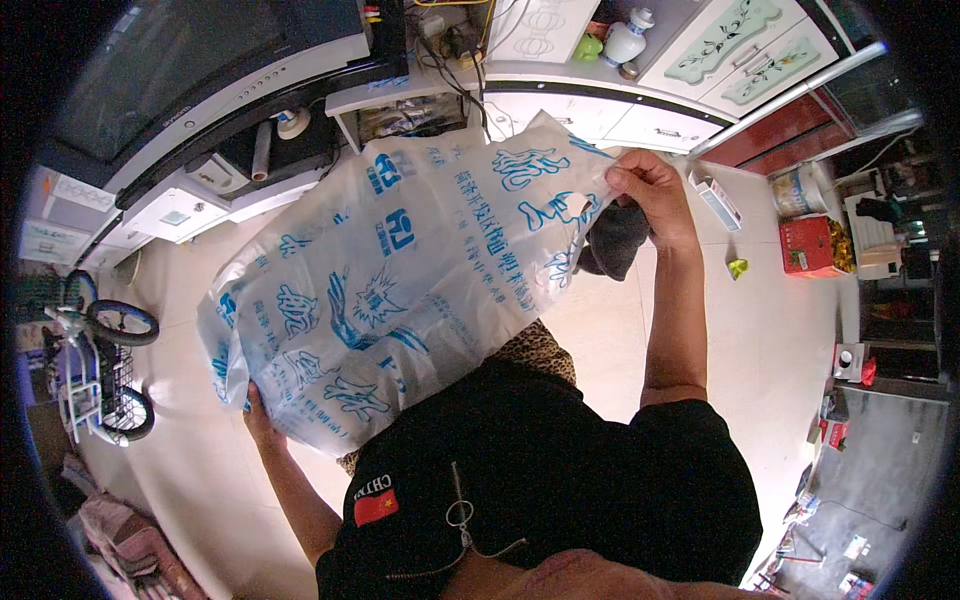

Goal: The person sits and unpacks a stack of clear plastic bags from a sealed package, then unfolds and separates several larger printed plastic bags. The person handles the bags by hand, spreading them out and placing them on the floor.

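Observation:
A large translucent plastic bag [390, 277] with blue printed writing and pictures is spread across my lap. At its upper right corner, my right hand [649, 187] pinches the edge between thumb and fingers. My left hand [261, 420] grips the bag at its lower left end, where the plastic partly hides the fingers. Behind the bag, below my right hand, a dark cloth-like thing [619, 240] shows in part. Leopard-print fabric [536, 351] covers my leg under the bag.
A white cabinet [585, 112] and a television [225, 82] stand ahead. On the tiled floor [180, 330] at left is a small bicycle [105, 360]. To the right lie a red box [810, 246], a white carton [716, 201] and a crumpled yellow-green wrapper [737, 268]. A grey table [892, 457] stands farther right.

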Action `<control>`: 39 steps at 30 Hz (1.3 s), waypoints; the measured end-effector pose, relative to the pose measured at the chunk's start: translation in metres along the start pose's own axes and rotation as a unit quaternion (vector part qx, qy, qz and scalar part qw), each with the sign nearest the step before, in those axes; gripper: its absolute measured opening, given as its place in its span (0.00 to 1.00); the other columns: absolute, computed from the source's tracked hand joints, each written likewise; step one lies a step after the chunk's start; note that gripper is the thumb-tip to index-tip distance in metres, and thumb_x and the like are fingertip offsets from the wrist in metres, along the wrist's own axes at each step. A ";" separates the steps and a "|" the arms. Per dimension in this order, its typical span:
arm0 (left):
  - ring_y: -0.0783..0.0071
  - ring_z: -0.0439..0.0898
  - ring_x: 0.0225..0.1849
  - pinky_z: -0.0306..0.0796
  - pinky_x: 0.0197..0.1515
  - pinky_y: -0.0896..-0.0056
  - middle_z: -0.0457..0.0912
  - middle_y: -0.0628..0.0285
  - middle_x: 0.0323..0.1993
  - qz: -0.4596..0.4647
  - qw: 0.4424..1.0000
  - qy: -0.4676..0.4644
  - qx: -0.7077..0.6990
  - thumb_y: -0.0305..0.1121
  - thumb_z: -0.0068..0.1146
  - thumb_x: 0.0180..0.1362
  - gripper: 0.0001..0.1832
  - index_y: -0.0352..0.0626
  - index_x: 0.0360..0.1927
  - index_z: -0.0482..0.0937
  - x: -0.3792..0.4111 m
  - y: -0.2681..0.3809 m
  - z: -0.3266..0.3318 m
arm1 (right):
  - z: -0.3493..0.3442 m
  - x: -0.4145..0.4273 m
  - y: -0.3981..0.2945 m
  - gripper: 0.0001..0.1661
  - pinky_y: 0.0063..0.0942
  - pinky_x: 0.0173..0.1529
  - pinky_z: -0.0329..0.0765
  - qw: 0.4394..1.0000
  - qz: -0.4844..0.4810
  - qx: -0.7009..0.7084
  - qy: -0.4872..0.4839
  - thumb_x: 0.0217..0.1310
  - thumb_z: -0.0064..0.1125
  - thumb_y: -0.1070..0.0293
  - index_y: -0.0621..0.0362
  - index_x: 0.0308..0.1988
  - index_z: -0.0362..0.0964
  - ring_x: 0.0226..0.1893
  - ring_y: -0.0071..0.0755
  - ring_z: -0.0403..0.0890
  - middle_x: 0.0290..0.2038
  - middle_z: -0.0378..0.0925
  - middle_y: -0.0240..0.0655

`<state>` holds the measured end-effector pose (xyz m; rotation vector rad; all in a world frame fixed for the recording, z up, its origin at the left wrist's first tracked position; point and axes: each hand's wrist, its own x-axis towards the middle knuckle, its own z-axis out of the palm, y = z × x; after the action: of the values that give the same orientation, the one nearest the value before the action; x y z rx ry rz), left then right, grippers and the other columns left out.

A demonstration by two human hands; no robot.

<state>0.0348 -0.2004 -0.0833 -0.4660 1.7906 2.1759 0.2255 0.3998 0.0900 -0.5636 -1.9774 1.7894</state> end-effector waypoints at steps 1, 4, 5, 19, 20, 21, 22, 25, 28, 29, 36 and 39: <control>0.59 0.74 0.50 0.71 0.50 0.61 0.73 0.55 0.52 -0.003 1.000 0.003 0.002 0.49 0.62 0.50 0.36 0.37 0.57 0.64 -0.005 0.004 0.005 | 0.000 -0.001 -0.007 0.07 0.16 0.31 0.68 1.000 -0.010 0.013 -0.001 0.52 0.62 0.67 0.56 0.32 0.76 0.26 0.17 0.72 0.24 0.75 0.23; 0.59 0.75 0.49 0.71 0.51 0.60 0.73 0.55 0.51 0.000 1.000 0.006 0.007 0.48 0.61 0.51 0.35 0.36 0.57 0.65 -0.007 0.003 0.006 | 0.008 -0.003 -0.014 0.07 0.14 0.30 0.67 0.998 -0.017 0.055 0.002 0.52 0.63 0.66 0.55 0.31 0.75 0.26 0.15 0.71 0.27 0.75 0.25; 0.59 0.75 0.49 0.71 0.51 0.60 0.74 0.55 0.50 0.003 1.000 0.006 0.009 0.47 0.61 0.52 0.34 0.36 0.57 0.65 -0.005 0.001 0.004 | 0.010 -0.004 -0.016 0.07 0.13 0.30 0.67 0.997 -0.007 0.069 0.016 0.52 0.63 0.66 0.55 0.32 0.75 0.26 0.15 0.71 0.28 0.75 0.25; 0.67 0.74 0.48 0.71 0.48 0.68 0.74 0.56 0.49 0.005 0.996 0.064 0.055 0.40 0.58 0.55 0.27 0.34 0.54 0.68 0.000 0.004 -0.009 | 0.023 -0.010 0.014 0.15 0.17 0.29 0.62 0.983 0.124 -0.119 -0.059 0.51 0.61 0.60 0.60 0.35 0.76 0.25 0.16 0.66 0.24 0.70 0.22; 0.67 0.74 0.48 0.70 0.48 0.68 0.73 0.56 0.50 0.004 0.997 0.066 0.047 0.42 0.57 0.56 0.28 0.34 0.55 0.68 0.002 -0.002 -0.019 | 0.018 -0.008 0.017 0.15 0.17 0.30 0.62 0.989 0.113 -0.090 -0.029 0.52 0.61 0.59 0.59 0.36 0.76 0.25 0.16 0.66 0.24 0.69 0.21; 0.67 0.74 0.48 0.70 0.48 0.67 0.73 0.56 0.51 0.003 0.997 0.066 0.041 0.44 0.57 0.56 0.29 0.33 0.55 0.67 0.007 -0.009 -0.030 | 0.013 -0.006 0.022 0.16 0.17 0.30 0.63 0.993 0.105 -0.060 0.003 0.53 0.61 0.59 0.58 0.37 0.76 0.26 0.16 0.66 0.24 0.68 0.21; 0.65 0.74 0.49 0.71 0.49 0.64 0.73 0.54 0.51 -0.004 0.994 0.082 0.073 0.48 0.55 0.56 0.32 0.32 0.55 0.67 0.006 -0.006 -0.027 | 0.007 -0.003 0.027 0.16 0.17 0.31 0.63 0.991 0.115 -0.064 0.018 0.53 0.60 0.58 0.57 0.39 0.75 0.26 0.16 0.66 0.24 0.68 0.21; 0.62 0.73 0.51 0.69 0.52 0.60 0.71 0.52 0.53 -0.005 0.995 0.082 0.050 0.56 0.54 0.54 0.38 0.31 0.56 0.65 0.008 -0.011 -0.025 | 0.023 0.000 0.030 0.16 0.17 0.32 0.64 0.990 0.105 -0.062 0.076 0.55 0.60 0.58 0.56 0.40 0.75 0.26 0.18 0.67 0.24 0.68 0.22; 0.60 0.70 0.55 0.64 0.56 0.60 0.69 0.50 0.55 -0.049 0.994 0.100 0.001 0.59 0.46 0.57 0.39 0.32 0.58 0.63 0.012 -0.014 -0.034 | 0.009 0.010 0.046 0.13 0.15 0.29 0.62 0.991 0.123 -0.031 0.042 0.57 0.58 0.60 0.57 0.38 0.74 0.23 0.18 0.67 0.22 0.68 0.25; 0.60 0.70 0.55 0.64 0.56 0.61 0.69 0.49 0.55 -0.048 0.994 0.101 0.007 0.59 0.46 0.57 0.39 0.32 0.58 0.64 0.012 -0.016 -0.034 | 0.007 0.012 0.046 0.13 0.15 0.28 0.62 0.990 0.135 -0.027 0.041 0.57 0.58 0.60 0.57 0.38 0.74 0.22 0.17 0.66 0.22 0.68 0.24; 0.68 0.75 0.44 0.67 0.48 0.69 0.77 0.57 0.45 -0.010 0.993 0.121 -0.013 0.52 0.53 0.56 0.30 0.37 0.53 0.72 0.022 -0.018 -0.064 | 0.005 0.027 0.041 0.15 0.18 0.31 0.66 0.988 0.148 -0.034 0.015 0.55 0.61 0.58 0.57 0.38 0.72 0.28 0.20 0.70 0.28 0.71 0.26; 0.72 0.75 0.41 0.67 0.45 0.73 0.79 0.61 0.39 0.009 0.984 0.169 0.059 0.45 0.57 0.55 0.24 0.39 0.50 0.74 0.011 -0.010 -0.070 | 0.001 0.034 0.045 0.15 0.18 0.32 0.68 0.990 0.134 -0.029 -0.013 0.54 0.61 0.59 0.56 0.38 0.71 0.28 0.21 0.72 0.29 0.73 0.26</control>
<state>0.0342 -0.2674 -0.1094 -0.8360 2.0889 2.0838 0.1976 0.4217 0.0458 -0.8653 -2.0580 1.9057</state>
